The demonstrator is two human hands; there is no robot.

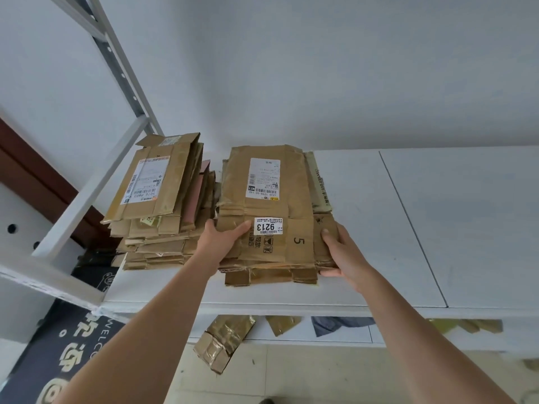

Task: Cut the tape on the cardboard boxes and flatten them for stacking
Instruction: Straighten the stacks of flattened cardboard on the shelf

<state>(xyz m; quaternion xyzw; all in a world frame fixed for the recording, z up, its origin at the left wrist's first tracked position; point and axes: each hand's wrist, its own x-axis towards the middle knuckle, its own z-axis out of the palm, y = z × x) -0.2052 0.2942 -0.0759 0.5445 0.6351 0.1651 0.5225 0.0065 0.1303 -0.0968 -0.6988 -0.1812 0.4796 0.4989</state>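
Both hands' grip on flattened stack (271, 205), label "9213" (268, 226)

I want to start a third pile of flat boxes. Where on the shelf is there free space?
The white shelf is bare right of the stack that the left hand and right hand hold. The left end is crowded: the other stack sits tight beside it, against the rack frame.

Brown flattened boxes (262, 211) — white labels (264, 177) — white shelf (408, 228).
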